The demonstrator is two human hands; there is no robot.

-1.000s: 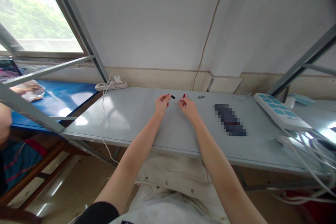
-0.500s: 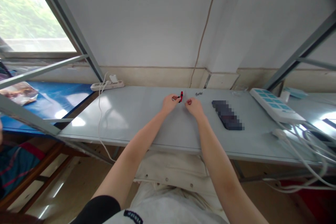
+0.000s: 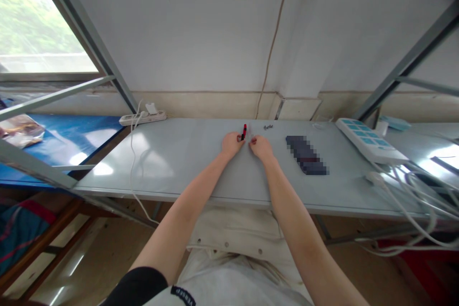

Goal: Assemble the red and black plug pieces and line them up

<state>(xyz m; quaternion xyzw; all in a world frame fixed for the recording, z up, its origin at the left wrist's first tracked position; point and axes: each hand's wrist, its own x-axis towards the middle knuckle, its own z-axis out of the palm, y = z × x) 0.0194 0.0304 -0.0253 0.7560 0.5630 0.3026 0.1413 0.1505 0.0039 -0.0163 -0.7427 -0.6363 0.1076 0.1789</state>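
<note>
Our left hand [image 3: 233,144] pinches a red-and-black stick [image 3: 245,130]. Our right hand [image 3: 261,147] curls beside it; we can't tell if it's gripping.

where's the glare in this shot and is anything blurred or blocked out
Head view: glare whitens patches of the glossy grey tabletop, at its left end, and of the shiny blue tabletop; in that view the bright window washes out toward its top, and the dark oblong object is pixelated; same head view: the small red-and-black piece at the left hand looks soft, fine detail lost
</note>
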